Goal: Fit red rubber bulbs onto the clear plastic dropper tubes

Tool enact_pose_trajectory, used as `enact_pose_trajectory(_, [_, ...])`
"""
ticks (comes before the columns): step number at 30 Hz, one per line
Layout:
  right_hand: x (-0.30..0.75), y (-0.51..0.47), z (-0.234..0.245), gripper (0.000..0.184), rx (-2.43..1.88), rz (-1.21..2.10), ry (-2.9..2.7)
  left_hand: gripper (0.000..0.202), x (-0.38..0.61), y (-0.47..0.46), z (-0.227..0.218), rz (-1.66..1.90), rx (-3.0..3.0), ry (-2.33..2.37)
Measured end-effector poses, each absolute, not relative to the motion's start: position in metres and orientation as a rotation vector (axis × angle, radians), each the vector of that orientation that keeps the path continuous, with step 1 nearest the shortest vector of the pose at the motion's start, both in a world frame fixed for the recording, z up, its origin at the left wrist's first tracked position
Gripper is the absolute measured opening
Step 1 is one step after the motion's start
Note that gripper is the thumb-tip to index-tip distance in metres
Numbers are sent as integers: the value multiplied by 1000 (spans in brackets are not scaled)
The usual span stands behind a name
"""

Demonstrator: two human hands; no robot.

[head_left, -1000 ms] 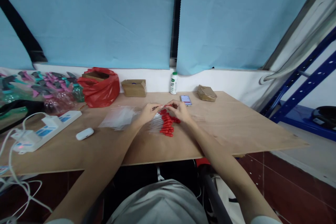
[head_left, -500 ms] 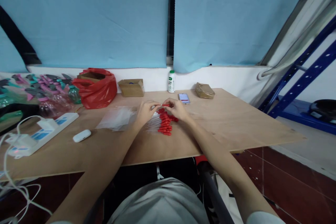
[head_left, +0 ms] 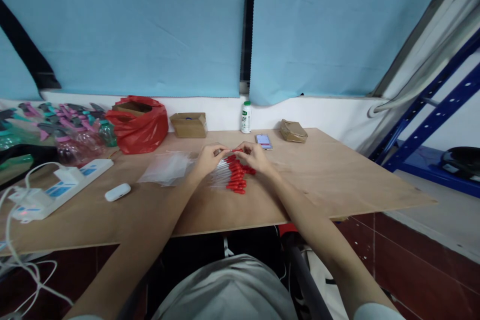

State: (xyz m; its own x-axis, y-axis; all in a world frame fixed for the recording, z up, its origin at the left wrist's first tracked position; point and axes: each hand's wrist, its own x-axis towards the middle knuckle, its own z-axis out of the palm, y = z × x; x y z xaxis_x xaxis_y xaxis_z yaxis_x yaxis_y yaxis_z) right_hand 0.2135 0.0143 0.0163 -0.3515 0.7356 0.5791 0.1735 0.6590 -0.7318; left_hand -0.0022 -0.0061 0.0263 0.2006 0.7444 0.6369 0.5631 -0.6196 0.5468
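Observation:
Clear tubes with red bulbs, which look like droppers (head_left: 236,179), lie in a pile on the table with the bulbs towards the right. Above the far end of that pile, both hands meet at one dropper (head_left: 237,150). My right hand (head_left: 255,156) is closed around its red bulb. The fingers of my left hand (head_left: 210,158) pinch at the tube side, where the thin tube is mostly hidden. Left of the pile lies a stack of clear plastic bags (head_left: 165,168), close to my left wrist.
A white power strip (head_left: 63,190) with cables and a white earbud case (head_left: 117,192) are on the left. Behind stand spray bottles (head_left: 77,140), a red bag (head_left: 144,132), a cardboard box (head_left: 188,126), a white bottle (head_left: 246,117), a phone (head_left: 263,141) and a brown packet (head_left: 293,131).
My hands have drawn slightly closer together around the dropper, and less of its red bulb shows. The pile and the bags stay in place. The camera view has shifted a little.

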Motion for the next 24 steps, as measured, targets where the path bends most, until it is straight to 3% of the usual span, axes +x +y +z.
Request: enact_pose_trajectory(24, [215, 15, 16, 30, -711, 830, -1870, 23, -1, -10, 27, 1329, 2494, 1180])
